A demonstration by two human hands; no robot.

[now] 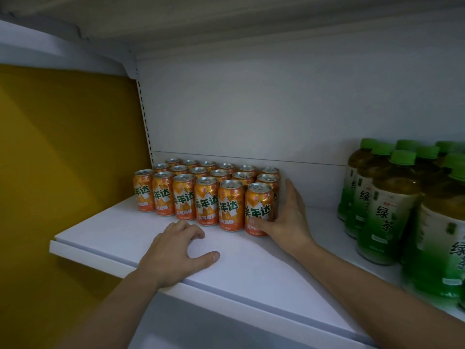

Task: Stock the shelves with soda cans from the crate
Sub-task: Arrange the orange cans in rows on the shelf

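Several orange soda cans (206, 197) stand in three neat rows at the back left of a white shelf (156, 238). My right hand (286, 217) wraps around the rightmost front can (258, 205), thumb across its lower front and fingers along its right side. That can stands upright on the shelf, in line with the front row. In front of the cans my left hand (176, 253) rests on the shelf, fingers loosely bent and thumb spread, holding nothing. The crate is out of view.
Several green tea bottles (392, 207) with green caps stand on the same shelf at the right. A yellow wall (63, 159) lies to the left. The white back panel (251, 109) rises behind the cans, and another shelf hangs overhead.
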